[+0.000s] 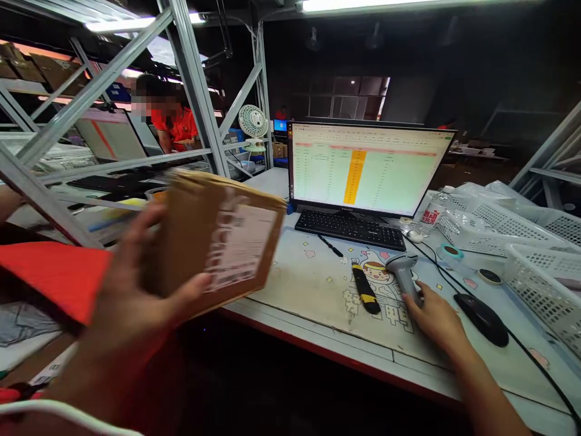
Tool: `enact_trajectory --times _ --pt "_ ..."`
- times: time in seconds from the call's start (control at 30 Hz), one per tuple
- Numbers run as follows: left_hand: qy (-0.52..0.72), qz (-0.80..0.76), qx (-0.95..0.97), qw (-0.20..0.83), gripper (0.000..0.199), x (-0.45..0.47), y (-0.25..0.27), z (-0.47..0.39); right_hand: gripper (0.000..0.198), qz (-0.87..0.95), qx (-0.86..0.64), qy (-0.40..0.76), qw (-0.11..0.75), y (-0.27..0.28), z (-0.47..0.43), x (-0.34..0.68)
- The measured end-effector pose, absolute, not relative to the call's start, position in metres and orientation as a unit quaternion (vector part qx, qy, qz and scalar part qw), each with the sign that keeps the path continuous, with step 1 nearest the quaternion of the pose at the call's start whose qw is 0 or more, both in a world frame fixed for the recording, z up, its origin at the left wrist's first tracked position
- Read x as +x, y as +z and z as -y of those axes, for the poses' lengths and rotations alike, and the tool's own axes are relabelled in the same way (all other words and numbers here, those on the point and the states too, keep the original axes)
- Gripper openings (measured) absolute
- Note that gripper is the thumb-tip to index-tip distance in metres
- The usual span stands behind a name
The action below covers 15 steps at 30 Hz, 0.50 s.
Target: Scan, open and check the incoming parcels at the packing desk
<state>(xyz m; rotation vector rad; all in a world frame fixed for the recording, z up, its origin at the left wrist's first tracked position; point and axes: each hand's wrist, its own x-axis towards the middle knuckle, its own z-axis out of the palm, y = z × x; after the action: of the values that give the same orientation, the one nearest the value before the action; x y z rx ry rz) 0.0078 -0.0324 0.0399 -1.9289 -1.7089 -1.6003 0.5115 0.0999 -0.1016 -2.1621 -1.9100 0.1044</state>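
Note:
My left hand (145, 278) grips a brown cardboard box (190, 236) and holds it up past the desk's left front edge. A white shipping label (247, 242) is stuck on the box's side, and motion smears the print. On the desk mat, my right hand (433, 318) is wrapped around the handle of a grey barcode scanner (403, 272). Left of the scanner lies a black and yellow utility knife (365, 287). A thin black pen-like tool (330, 246) rests farther back, in front of the keyboard (349, 229).
A monitor (367, 172) showing a spreadsheet stands behind the keyboard. A black mouse (482, 319), tape rolls (490, 277) and white plastic baskets (544, 290) occupy the right side. Metal shelf posts (193, 79) rise at left, with a person in red (177, 124) beyond.

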Motion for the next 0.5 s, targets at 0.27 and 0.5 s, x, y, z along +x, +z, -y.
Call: enact_trajectory --times 0.27,0.5 --pt "-0.457 0.515 -0.725 -0.038 0.093 0.057 0.008 -0.036 0.058 0.659 -0.75 0.022 0.06 -0.074 -0.116 0.484" --pt "-0.227 0.529 -0.802 -0.163 0.09 0.055 0.048 -0.08 0.053 0.615 -0.786 0.038 0.044 -0.063 -0.139 0.464"
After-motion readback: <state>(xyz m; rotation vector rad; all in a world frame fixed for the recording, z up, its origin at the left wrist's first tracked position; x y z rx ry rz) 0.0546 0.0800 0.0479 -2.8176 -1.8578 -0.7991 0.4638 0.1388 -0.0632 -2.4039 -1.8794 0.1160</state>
